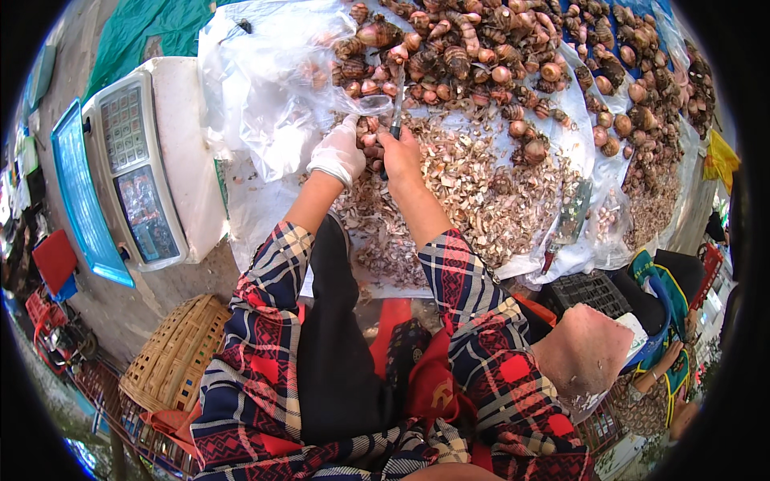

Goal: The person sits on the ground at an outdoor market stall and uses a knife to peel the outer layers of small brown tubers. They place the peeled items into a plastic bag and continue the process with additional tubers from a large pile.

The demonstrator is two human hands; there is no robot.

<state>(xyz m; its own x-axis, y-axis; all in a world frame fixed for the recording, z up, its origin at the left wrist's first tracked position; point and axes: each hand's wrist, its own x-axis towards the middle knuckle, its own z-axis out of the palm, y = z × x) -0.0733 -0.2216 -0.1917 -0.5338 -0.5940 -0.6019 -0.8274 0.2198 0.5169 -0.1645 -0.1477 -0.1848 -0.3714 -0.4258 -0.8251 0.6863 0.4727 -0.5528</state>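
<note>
My left hand (340, 151), in a thin whitish glove, rests at the near edge of a heap of pinkish-brown corms, beside several small ones (368, 133); whether it grips one cannot be told. My bare right hand (399, 155) is closed on the dark handle of a knife, whose long narrow blade (399, 90) points away from me toward the heap of ringed, rooty corms (457, 60). Thin peelings (475, 192) lie thickly on the white sheet under and right of my hands. A crumpled clear plastic bag (283, 102) lies left of the knife.
At left stand a weighing scale (135, 168) with a keypad and a white foam box (186, 150). A woven bamboo basket (180, 349) is at lower left. A broad-bladed cleaver (573, 211) lies at right, near a black plastic crate (586, 294). Another person's arm (659, 367) shows at lower right.
</note>
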